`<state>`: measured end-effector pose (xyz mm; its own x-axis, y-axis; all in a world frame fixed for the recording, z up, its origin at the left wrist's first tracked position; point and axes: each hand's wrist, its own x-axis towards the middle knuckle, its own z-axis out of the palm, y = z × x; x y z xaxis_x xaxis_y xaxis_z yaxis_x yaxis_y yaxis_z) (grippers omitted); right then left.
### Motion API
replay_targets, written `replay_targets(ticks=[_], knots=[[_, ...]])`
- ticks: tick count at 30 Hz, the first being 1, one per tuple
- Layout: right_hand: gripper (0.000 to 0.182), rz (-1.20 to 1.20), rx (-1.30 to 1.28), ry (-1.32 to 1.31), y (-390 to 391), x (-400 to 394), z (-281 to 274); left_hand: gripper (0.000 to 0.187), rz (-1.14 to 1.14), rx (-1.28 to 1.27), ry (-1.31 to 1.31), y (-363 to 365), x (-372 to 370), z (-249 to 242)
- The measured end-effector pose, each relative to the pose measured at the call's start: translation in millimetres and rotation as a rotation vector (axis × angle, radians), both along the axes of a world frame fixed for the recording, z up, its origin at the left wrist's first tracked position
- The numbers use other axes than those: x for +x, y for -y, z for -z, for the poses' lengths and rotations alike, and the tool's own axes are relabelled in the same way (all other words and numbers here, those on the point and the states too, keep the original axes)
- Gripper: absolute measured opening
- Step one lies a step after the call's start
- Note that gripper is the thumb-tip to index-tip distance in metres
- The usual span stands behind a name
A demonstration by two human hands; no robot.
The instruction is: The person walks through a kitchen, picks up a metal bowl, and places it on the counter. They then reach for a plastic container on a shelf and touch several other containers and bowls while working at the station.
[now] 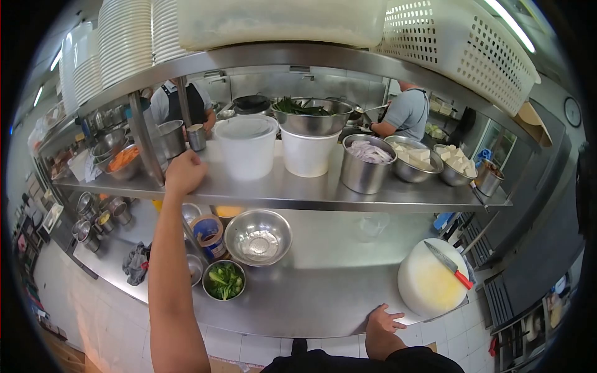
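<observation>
Left hand (pixel 185 172) was raised to the middle shelf (pixel 298 196), fingers curled shut in a loose fist at the shelf's front edge, just right of the upright post (pixel 146 138). Whether it gripped anything could not be told; nothing showed in it. Nearest things on the shelf: a small steel cup (pixel 196 137) behind the hand, a steel pot (pixel 171 138) left of that, and a white tub (pixel 247 147) to the right.

Right hand (pixel 384 319) lay flat and open, fingers spread, on the front edge of the counter (pixel 323 292), holding nothing. A round white board (pixel 429 283) sat just beside it, to the right, with a red-handled knife (pixel 449 265) lying on top.

Further along the shelf: a white bucket (pixel 308 152) carrying a bowl of greens (pixel 313 115), then a pot of sliced onion (pixel 367 163), and two bowls of white cubes (pixel 415 159).

On the counter under the left arm: a bowl of chopped greens (pixel 224 280), an empty steel bowl (pixel 258 237), a tin (pixel 209 235), a grey rag (pixel 135 263).

Two people stood at the far side, behind the shelf.
</observation>
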<state>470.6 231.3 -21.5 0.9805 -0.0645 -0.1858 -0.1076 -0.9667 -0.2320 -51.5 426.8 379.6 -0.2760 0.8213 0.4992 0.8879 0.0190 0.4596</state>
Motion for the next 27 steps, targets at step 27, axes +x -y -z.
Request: replay_targets(ticks=[27], knots=[[0.09,-0.042,-0.007,-0.007,1.7,1.5,-1.4,0.033,-0.017,-0.03,0.015,1.7,2.2,-1.6]])
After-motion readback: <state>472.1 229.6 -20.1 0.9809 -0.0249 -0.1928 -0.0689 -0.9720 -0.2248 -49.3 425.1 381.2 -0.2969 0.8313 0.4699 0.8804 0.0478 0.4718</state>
